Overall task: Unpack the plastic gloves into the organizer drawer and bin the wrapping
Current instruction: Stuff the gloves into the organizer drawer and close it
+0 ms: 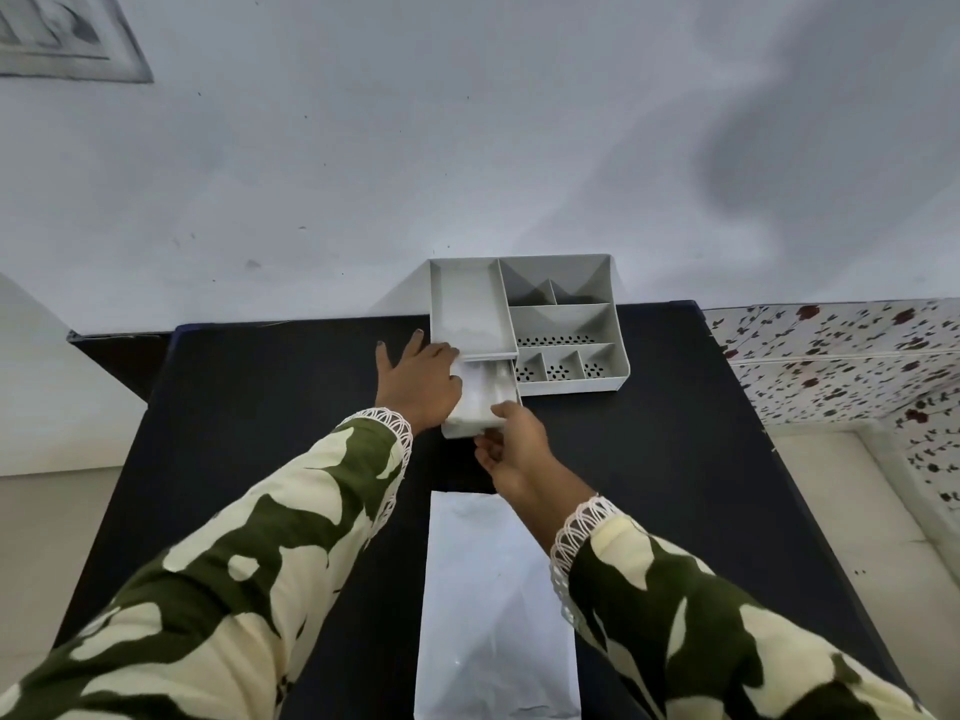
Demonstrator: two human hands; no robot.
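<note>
Grey plastic made up the organizer (pixel 563 324), which stood at the far edge of the black bench (pixel 260 407) against the wall, its drawer (pixel 480 402) pulled out toward the person from under the long left tray. Inside the drawer lay something pale and translucent, apparently the plastic gloves (pixel 485 389), though the blur left their shape unclear. The left hand (pixel 418 384) rested at the drawer's left side, fingers spread and bent over its rim, seemingly steadying it or pressing the contents down rather than clamping on anything. The right hand (pixel 511 449) sat at the drawer's front right corner, fingers curled loosely; whether it pinched the drawer front or a bit of film could not be told. Nearer the person than the organizer, a white paper bag (pixel 496 610) lay flat on the bench. By my judgement the stowing step was nearly finished; the next move called for pushing the drawer shut squarely, then gathering the wrapping for the bin, which was not in view.
</note>
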